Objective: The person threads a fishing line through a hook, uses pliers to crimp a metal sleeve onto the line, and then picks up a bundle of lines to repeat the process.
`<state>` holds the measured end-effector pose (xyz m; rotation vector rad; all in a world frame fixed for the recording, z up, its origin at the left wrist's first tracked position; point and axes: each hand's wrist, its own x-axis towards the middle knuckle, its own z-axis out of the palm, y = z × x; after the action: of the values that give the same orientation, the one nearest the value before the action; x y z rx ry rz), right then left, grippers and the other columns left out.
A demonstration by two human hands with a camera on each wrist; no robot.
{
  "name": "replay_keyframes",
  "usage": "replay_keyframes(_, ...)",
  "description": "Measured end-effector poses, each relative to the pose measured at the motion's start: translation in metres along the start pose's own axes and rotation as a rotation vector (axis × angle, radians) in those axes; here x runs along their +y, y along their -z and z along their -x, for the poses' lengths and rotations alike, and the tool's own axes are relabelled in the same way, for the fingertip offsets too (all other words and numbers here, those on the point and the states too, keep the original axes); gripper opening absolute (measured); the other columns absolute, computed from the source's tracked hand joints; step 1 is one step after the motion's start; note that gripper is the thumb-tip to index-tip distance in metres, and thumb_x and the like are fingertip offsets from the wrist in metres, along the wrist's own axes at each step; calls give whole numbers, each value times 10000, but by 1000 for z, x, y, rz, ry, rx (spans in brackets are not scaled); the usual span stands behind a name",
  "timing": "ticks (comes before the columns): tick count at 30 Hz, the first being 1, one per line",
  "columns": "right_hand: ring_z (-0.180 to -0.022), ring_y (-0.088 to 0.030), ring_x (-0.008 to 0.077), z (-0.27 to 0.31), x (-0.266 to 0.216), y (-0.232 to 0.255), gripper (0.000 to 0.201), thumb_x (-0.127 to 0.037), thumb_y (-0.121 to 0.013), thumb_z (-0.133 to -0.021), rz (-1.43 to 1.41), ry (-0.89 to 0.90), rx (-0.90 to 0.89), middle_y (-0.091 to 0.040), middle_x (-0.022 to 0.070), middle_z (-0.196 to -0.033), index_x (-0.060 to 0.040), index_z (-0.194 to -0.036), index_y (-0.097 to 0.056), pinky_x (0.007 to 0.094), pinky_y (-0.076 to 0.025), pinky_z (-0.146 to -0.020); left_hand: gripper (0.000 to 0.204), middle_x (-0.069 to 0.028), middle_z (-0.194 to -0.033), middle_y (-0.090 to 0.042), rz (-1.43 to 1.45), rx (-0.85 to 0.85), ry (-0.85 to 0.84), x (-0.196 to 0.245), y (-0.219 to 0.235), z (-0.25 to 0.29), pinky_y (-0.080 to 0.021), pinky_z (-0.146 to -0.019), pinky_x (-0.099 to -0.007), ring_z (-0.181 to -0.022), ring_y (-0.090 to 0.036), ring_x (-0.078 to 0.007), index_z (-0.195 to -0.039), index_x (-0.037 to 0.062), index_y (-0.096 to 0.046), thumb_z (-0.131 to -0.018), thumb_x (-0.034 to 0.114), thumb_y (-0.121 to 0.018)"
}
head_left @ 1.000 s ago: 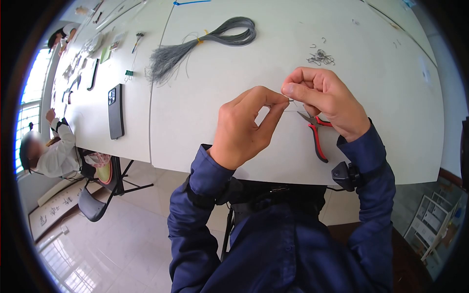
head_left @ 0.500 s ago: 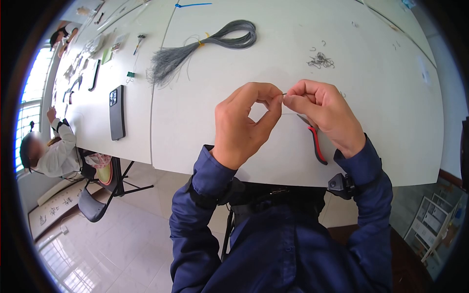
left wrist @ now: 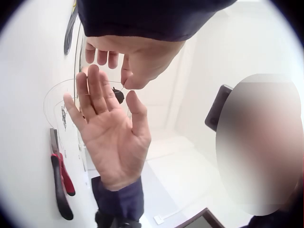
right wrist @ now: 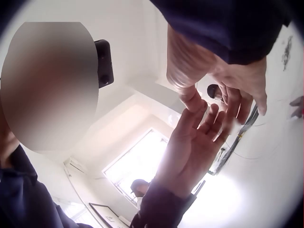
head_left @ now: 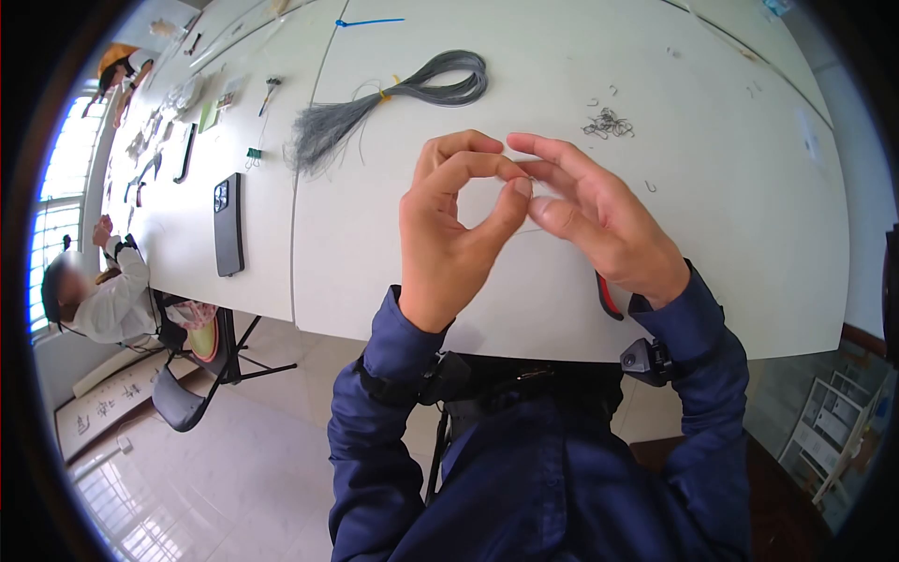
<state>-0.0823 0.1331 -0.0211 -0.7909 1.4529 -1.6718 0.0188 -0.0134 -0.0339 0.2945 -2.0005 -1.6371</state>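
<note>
My left hand (head_left: 449,206) pinches a thin line (left wrist: 46,97) between thumb and forefinger, above the table. From the pinch the line loops out in a wide arc, plain in the left wrist view. What small piece sits right under those fingertips is hidden. Facing it, my right hand (head_left: 604,215) has its fingers spread and fairly straight, its thumb close to the left fingertips. Red-and-black pliers (left wrist: 59,175) lie on the table, mostly covered by the right hand in the head view. Beyond that hand lies a single small hook (head_left: 651,186).
A pile of small hooks (head_left: 609,124) lies farther back. A grey bundle of line (head_left: 454,70), tied in yellow, is at back left. Left of the table seam lie a black phone (head_left: 228,225) and a green binder clip (head_left: 254,155). Another person (head_left: 94,304) sits at far left.
The right fingers have gone from a pinch to spread and straighter. Both hands shifted slightly left, the right hand now covering more of the pliers. The left hand keeps its pinch.
</note>
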Motion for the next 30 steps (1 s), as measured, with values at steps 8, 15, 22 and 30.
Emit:
replay_keyframes(8,-875,-614,81,-7,-10,1,265,-176,-584,-1018,-59,-224,-74,-684,67,-981,42,-1160,-632,247,-508,-812,107,-41,-1050,-632,506,40,394,-1,8,-6,-443,-943,-295,-984,-575,-114,-991,6,-678,-944,102,-673)
replay_keyframes(15,-655,-519,16,-11,-16,-2,253,-221,-639,-994,110,-165,144,-639,-8,-720,26,-1037,-672,198,-401,-612,86,-2,-978,-657,675,-24,479,-5,4,-8,-464,-916,-306,-904,-588,-98,-987,38,-678,-963,118,-657)
replay_keyframes(22,-635,-556,29,-12,-20,1,235,-210,-646,-986,204,-176,169,-690,24,-730,25,-991,-661,195,-409,-602,109,5,-1004,-654,732,-17,507,-7,1,-8,-450,-985,-364,-988,-607,-126,-994,63,-679,-989,159,-629)
replay_keyframes(30,-599,-563,32,-11,-16,1,238,-216,-653,-978,189,-97,246,-688,26,-672,19,-1009,-664,194,-412,-606,81,19,-977,-650,845,-53,621,-8,-1,-9,-468,-926,-330,-930,-594,-97,-964,68,-689,-962,143,-656)
